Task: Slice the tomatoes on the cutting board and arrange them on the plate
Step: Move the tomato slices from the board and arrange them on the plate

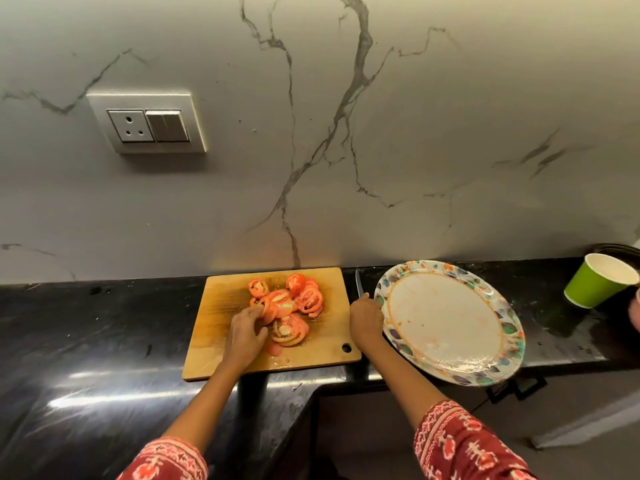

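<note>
Nearest the counter's (104,341) front edge, two patterned sleeves led up to the hands. On the cutting board (221,327), the left hand (246,332) lay with fingers loosely curled over the near side of the tomato slices (287,306) — touching them, though whether it had pinched one I could not tell. Between the board's right edge and the plate (498,327), the right hand (366,318) was closed around the knife (358,284), blade pointing toward the wall. The plate held no slices. Judged from this, transfer was due: better to lift slices flat, a few at once, and park the knife first — wet slices slip.
</note>
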Tool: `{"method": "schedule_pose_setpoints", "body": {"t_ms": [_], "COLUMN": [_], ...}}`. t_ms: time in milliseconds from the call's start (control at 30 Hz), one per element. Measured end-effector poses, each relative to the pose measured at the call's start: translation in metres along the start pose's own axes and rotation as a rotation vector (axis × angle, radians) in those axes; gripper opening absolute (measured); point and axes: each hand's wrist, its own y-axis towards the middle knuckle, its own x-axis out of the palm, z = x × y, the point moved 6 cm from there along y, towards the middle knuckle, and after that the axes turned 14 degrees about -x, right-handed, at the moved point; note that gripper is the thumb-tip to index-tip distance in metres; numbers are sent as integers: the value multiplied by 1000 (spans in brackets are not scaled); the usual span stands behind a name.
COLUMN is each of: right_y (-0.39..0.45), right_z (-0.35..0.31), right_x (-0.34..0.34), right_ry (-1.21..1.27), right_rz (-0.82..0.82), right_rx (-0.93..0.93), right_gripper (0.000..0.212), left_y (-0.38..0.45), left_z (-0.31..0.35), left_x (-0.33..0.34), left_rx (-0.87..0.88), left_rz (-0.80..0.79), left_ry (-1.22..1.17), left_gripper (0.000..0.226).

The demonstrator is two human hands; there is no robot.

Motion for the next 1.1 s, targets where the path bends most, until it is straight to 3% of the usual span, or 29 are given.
{"method": "schedule_pose_setpoints", "body": {"t_ms": [267,367,500,567,767,1000,1100], "right_y": [4,11,26,33,40,44,39], "right_z": [1,-8,-34,-44,-44,-53,-73], "right_x": [-15,-17,-15,-11,-8,-40,-73], "right_ry": [243,481,490,468,655,752,844], "right_rz": [104,97,-15,-40,87,74,-24], "right_rx": [-92,-126,-200,-206,-63,-234,-395], "right_gripper": [21,33,42,37,10,8,14], "left_y": [-8,-4,2,7,21,29,28], "left_z": [-8,-13,-13,-12,-10,13,26], "left_x": [-13,-16,-21,-23,-28,-39,-45], "left_rx": [-20,-32,-45,-48,-13,56,104], "left_rz": [6,14,25,26,20,-1,-74], "left_ry": [-35,-56,-86,-92,-107,-187,-275], "left_gripper": [46,45,45,44,44,43,43]}}
